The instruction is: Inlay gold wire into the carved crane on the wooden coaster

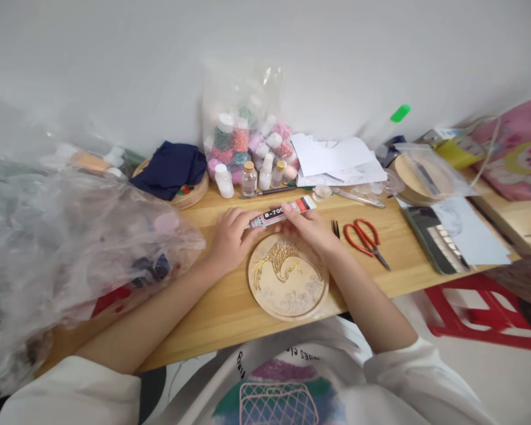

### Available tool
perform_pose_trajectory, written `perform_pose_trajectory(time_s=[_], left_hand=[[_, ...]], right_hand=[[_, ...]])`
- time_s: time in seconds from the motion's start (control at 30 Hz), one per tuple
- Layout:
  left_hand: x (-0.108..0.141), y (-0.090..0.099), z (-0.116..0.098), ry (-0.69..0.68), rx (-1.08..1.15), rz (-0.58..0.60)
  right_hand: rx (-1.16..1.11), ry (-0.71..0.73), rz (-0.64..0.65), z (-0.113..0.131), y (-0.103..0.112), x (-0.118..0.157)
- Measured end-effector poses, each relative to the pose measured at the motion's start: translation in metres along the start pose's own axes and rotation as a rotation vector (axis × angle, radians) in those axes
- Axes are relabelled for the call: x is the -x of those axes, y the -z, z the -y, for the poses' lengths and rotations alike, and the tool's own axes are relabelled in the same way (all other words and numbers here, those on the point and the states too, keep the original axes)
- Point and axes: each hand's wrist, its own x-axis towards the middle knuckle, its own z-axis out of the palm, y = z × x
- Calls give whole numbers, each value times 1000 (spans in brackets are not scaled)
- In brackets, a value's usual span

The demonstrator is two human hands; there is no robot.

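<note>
Nearest the wearer, on the wooden tabletop (194, 319), a round wooden disc (277, 288) lies flat just below the grip, a golden wire bird on its face and pencilled waves along its lower part. Above its far edge both hands hold one tube (272, 216) marked "B-70…": the left hand (232, 237) pinches the ridged nozzle end, the right hand (308, 227) is closed round the printed body, thumb on top. Right of the grip lie red-handled pliers (374, 249). Beyond it stand small bottles (249, 182), with white papers (336, 160) to their right; behind the bottles, a clear bag (241, 103) holds colourful jars (223, 137).
</note>
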Motion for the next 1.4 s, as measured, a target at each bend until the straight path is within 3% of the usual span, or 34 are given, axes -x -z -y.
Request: perform_pose_trajectory(time_s=[0.13, 0.23, 0.4, 0.57, 0.7, 0.93, 1.1, 1.4], left_hand=[[1, 3, -5, -44, 99, 19], [1, 4, -5, -26, 117, 41], [0, 8, -7, -23, 117, 176], [-1, 10, -10, -8, 163, 227], [0, 9, -11, -37, 145, 288], [1, 6, -10, -96, 96, 330], [4, 6, -12, -66, 55, 258], [1, 10, -13, -142, -24, 299]], right_hand=[[-427, -8, -34, 2, -3, -1], [-493, -32, -122, 2, 0, -1], [-364, -114, -207, -1, 6, -2], [-169, -94, -420, -8, 20, -8], [-101, -32, -598, 0, 25, 4], [30, 13, -683, -2, 5, 43], [62, 101, -729, -8, -2, 43], [-1, 210, -732, -14, -1, 42]])
